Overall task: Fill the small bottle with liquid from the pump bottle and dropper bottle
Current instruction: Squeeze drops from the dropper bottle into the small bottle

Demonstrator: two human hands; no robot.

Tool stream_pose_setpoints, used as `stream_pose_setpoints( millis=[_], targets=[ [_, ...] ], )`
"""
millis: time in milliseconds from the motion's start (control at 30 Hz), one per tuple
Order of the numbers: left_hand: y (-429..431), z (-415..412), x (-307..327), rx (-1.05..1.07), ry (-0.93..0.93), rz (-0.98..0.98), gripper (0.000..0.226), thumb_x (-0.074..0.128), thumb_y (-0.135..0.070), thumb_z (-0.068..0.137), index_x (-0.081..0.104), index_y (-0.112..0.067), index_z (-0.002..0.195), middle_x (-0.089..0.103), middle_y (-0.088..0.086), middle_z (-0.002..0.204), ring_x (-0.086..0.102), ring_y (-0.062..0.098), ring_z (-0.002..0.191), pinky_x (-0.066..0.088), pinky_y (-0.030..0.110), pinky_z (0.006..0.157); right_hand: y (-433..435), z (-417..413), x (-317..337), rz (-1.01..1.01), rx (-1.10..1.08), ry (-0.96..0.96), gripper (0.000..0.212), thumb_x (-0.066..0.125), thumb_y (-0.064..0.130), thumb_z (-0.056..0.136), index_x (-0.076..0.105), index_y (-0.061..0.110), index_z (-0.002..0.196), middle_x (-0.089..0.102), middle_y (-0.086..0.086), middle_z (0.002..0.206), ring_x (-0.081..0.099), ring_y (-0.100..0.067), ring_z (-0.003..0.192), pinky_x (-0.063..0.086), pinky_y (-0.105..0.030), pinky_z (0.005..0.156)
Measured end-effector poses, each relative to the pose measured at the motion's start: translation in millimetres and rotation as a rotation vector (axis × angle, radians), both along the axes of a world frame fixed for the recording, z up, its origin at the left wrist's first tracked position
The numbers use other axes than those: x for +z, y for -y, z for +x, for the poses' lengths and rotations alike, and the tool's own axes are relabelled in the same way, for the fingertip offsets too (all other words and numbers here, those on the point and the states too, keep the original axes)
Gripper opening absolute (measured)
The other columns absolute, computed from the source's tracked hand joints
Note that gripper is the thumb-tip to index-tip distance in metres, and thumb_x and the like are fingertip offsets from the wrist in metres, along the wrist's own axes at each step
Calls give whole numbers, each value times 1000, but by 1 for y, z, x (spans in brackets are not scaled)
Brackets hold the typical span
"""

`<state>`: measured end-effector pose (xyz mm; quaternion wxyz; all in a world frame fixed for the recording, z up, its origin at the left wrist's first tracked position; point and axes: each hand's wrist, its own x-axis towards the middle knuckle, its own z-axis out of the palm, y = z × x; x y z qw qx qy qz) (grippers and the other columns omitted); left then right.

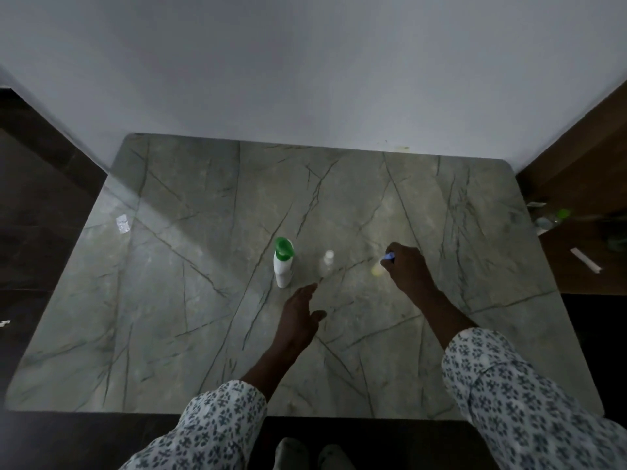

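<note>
Bottle [326,264] just beyond left hand [298,317]

A grey-green marble tabletop [190,300] with dark veins fills the middle of the frame, its rounded far edge against a plain pale wall [305,62] across the top. Dark flooring [40,232] lies at the left. A brown wooden surface [583,164] sits at the right edge. The light is dim, brightest at centre.

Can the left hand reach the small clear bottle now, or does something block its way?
Probably yes. The left hand is open and empty, fingers pointing at the small clear bottle just beyond. The pump bottle stands off to the side, not between them.
</note>
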<state>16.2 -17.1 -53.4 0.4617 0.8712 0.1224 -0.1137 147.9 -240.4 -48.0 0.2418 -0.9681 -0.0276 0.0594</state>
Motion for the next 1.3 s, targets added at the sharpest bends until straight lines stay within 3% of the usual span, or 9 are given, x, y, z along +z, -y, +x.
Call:
stream_pose_setpoints(
  millis=[200, 300, 500, 567, 700, 900, 1000, 1167, 1300],
  targets=[
    [5, 22, -10, 6, -10, 16, 69, 71, -16, 86, 38, -7, 145, 48, 12, 145, 50, 24, 129, 46, 43, 104, 2, 6, -14, 51, -33, -28, 14, 71, 10, 80, 61, 1, 82, 68, -20, 74, 65, -37, 68, 54, -42, 60],
    [10, 36, -15, 13, -35, 49, 78, 71, -20, 86, 28, -6, 149, 39, 15, 151, 42, 29, 136, 41, 46, 109, 4, 3, -15, 77, -32, -78, 15, 74, 9, 78, 62, 4, 84, 68, -15, 76, 65, -30, 63, 51, -32, 56],
    [25, 65, -19, 96, -21, 22, 81, 70, -21, 87, 23, -8, 152, 33, 12, 155, 32, 24, 142, 26, 26, 109, 11, -4, -17, 37, -66, -126, 54, 81, 18, 74, 57, 7, 121, 69, -18, 100, 69, -33, 87, 56, -37, 75],
    [27, 72, -22, 139, 10, -2, 77, 71, -20, 86, 29, -12, 151, 38, 8, 153, 35, 23, 141, 26, 27, 110, 12, -12, -7, 26, -127, -61, 66, 79, 28, 78, 48, 8, 132, 68, -16, 94, 66, -29, 85, 51, -33, 73],
    [28, 83, -26, 144, 66, 8, 57, 73, -22, 84, 50, -14, 136, 59, 6, 135, 54, 23, 124, 36, 23, 98, -2, -45, 21, 84, -124, 286, 34, 72, 25, 85, 58, 9, 112, 58, 2, 62, 55, -12, 53, 36, -15, 51],
    [35, 88, -6, 35, 159, 62, 32, 72, -31, 85, 63, -6, 103, 67, 5, 93, 61, 20, 84, 34, 9, 61, -47, -51, 20, 358, -23, 100, 29, 73, 23, 84, 67, 6, 107, 68, -6, 87, 62, -11, 70, 54, -20, 66],
    [40, 88, 15, -80, 264, 80, 32, 72, -28, 84, 65, -11, 109, 66, 6, 92, 53, 10, 74, 36, 6, 59, -58, -37, 26, 425, -138, 48, 38, 76, 34, 81, 68, 6, 106, 69, -6, 87, 61, -10, 72, 43, -5, 61],
    [36, 79, 38, -135, 325, 69, 54, 76, -31, 81, 58, -14, 130, 56, -7, 89, 49, -2, 69, 36, 4, 61, -58, -28, 50, 529, -222, 39, 33, 78, 42, 76, 68, 12, 88, 68, 2, 76, 66, -8, 70, 51, -18, 60],
    [35, 63, 43, -74, 317, -18, 56, 84, -32, 71, 53, -12, 113, 60, -12, 89, 58, -1, 72, 45, 10, 62, -59, -34, 61, 549, -179, 12, 32, 78, 40, 77, 65, 11, 73, 64, 6, 64, 59, 1, 56, 42, -9, 48]
  ],
)
